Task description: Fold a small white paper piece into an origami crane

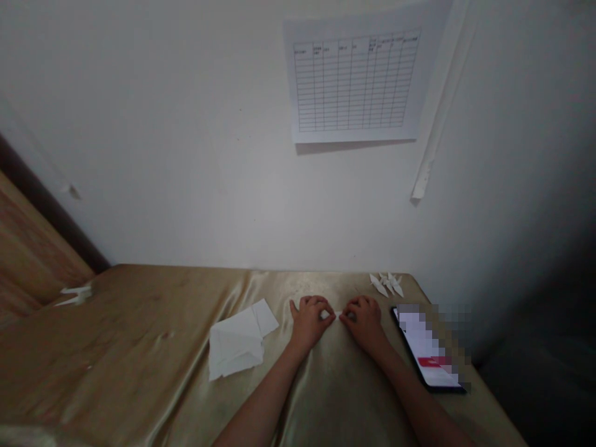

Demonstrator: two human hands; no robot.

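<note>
Both my hands meet over the middle of the cloth-covered table, pinching a small white piece of paper (338, 315) between them. Thumb and forefinger of my left hand (313, 320) close on its left end. My right hand (363, 320) pinches the right end the same way. Most of the paper is hidden by the fingertips, so its folds cannot be made out. Left of my left hand lie white paper sheets (236, 347) with creases and torn edges. Beyond my right hand, several small folded white paper shapes (387, 284) with pointed ends sit near the table's back corner.
A phone (431, 372) with a lit screen lies right of my right forearm. The table wears a shiny gold cloth (125, 347). White paper scraps (74, 294) rest at the far left. A printed table sheet (356, 87) hangs on the wall behind.
</note>
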